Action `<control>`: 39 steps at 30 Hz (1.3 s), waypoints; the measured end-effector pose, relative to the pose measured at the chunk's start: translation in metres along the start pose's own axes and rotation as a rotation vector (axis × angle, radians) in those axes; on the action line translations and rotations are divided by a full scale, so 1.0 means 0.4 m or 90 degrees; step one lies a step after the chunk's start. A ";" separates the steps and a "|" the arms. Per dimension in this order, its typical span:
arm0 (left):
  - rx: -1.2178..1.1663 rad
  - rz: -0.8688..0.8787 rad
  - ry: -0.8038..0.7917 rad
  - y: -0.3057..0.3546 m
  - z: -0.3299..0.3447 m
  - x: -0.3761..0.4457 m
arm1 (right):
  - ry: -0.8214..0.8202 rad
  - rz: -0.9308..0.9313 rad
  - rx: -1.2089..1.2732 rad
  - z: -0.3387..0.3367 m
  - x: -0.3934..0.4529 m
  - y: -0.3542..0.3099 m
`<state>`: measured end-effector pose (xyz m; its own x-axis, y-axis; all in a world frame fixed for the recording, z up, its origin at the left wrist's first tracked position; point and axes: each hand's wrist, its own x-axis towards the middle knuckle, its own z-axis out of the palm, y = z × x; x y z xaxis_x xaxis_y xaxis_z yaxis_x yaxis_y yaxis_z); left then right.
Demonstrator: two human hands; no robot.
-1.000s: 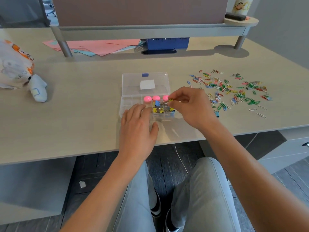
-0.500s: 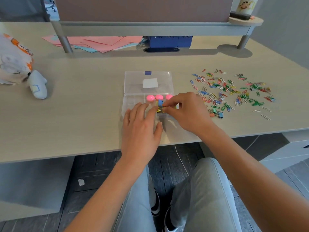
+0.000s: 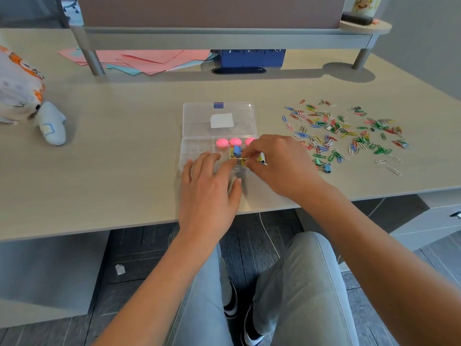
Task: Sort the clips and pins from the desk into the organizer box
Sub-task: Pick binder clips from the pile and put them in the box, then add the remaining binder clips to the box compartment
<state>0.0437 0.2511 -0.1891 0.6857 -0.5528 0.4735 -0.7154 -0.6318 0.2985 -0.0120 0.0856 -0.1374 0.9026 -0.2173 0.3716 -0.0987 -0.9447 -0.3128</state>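
A clear plastic organizer box (image 3: pixel 197 148) lies open on the desk, its lid (image 3: pixel 199 118) folded back. Three pink round pins (image 3: pixel 222 142) sit in a rear compartment, and small binder clips (image 3: pixel 236 151) fill the compartment in front of them. My left hand (image 3: pixel 208 188) rests flat on the box's near edge, fingers spread. My right hand (image 3: pixel 277 163) is over the box's right side, thumb and fingertips pinched on a small yellow binder clip (image 3: pixel 242 161). Another clip shows under that palm. Many coloured paper clips (image 3: pixel 341 131) lie scattered to the right.
Two binder clips (image 3: pixel 323 166) lie loose by the paper clip pile. A plush toy (image 3: pixel 22 101) sits far left. Pink and blue paper sheets (image 3: pixel 149 59) and a blue box (image 3: pixel 252 57) lie under the raised shelf (image 3: pixel 224 38). The desk's front edge is just behind my wrists.
My right hand has come down from the box's right rear corner toward the middle compartment and pinched a clip there. My left hand stays on the box's front edge.
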 end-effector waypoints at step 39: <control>-0.039 0.180 -0.065 0.283 0.130 0.101 | 0.126 0.288 0.038 -0.105 -0.205 0.281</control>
<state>-0.0026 0.1290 -0.1791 0.4662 -0.7556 0.4602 -0.8843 -0.4132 0.2175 -0.1147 -0.0129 -0.1663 0.6773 -0.6506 0.3434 -0.4332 -0.7300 -0.5286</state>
